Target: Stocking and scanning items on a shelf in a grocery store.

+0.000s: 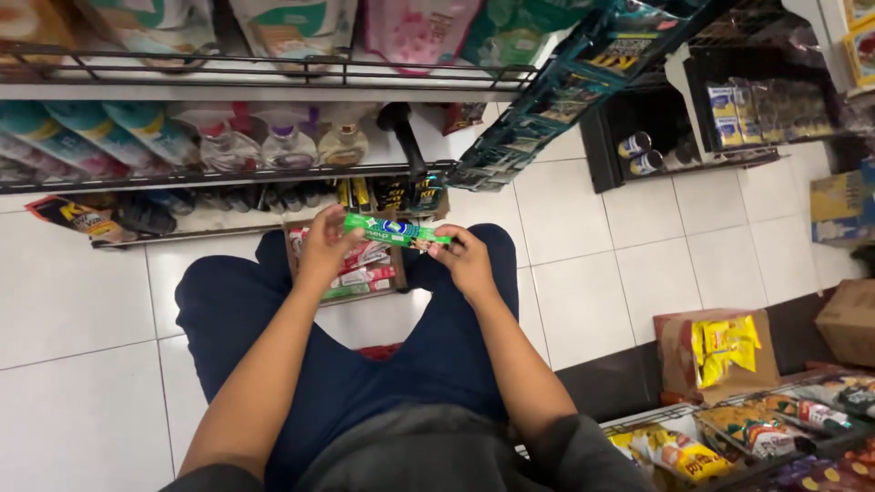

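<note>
I squat in a shop aisle in front of low shelves. Both hands hold a long green box [394,230], like a toothpaste carton, level in front of me. My left hand [325,250] grips its left end and my right hand [466,261] grips its right end. Just beneath, between my knees, an open cardboard box [293,244] on the floor holds several more long cartons in red, white and green.
Wire shelves [228,175] ahead carry spray bottles, pouches and small bottles. A dark display strip [547,100] leans diagonally at upper right. Snack bags lie in a brown carton [673,351] and a rack [729,437] at lower right. White tiled floor lies around me.
</note>
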